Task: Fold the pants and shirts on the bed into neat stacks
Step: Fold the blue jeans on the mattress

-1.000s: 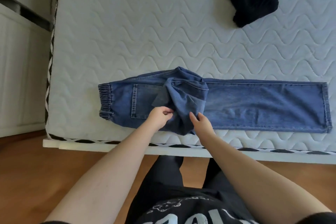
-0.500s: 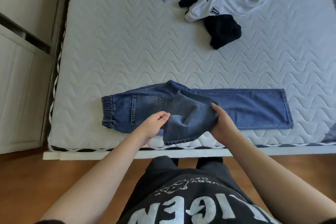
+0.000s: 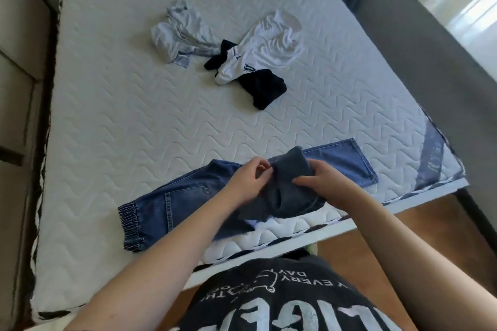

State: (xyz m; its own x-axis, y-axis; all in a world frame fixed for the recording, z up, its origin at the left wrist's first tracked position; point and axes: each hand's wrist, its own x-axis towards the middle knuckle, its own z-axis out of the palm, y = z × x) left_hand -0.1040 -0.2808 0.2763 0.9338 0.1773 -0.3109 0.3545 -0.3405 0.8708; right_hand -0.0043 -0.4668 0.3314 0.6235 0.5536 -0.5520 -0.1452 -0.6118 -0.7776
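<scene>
change: compared with half a second back, the view has tipped up, so way more of the bed (image 3: 113, 121) shows now, plus a window (image 3: 468, 5) on the far right. The bunched middle of the jeans (image 3: 177, 204) has come up off the mattress; before, that fold lay lower near the front edge.

hidden stuff: the arms cover part of the jeans near the front edge, so how the lifted wad is folded is hard to read. Something pale peeks out under the wad, can't tell what. The heap further back overlaps itself, so piece edges are fuzzy.

left hand (image 3: 248, 179): fingers curled, pinching the left side of the raised denim wad.

right hand (image 3: 320, 183): fingers wrapped over the right side of the same wad, gripping it.

jeans spot: near the front edge of the bed, elastic waistband (image 3: 131, 226) at the left, hem of the leg at the right lying flat.

other clothes: well apart from the jeans, mid-bed, a grey crumpled garment (image 3: 180, 32), a white shirt (image 3: 266, 45) and a black garment (image 3: 265, 87) touching each other.
</scene>
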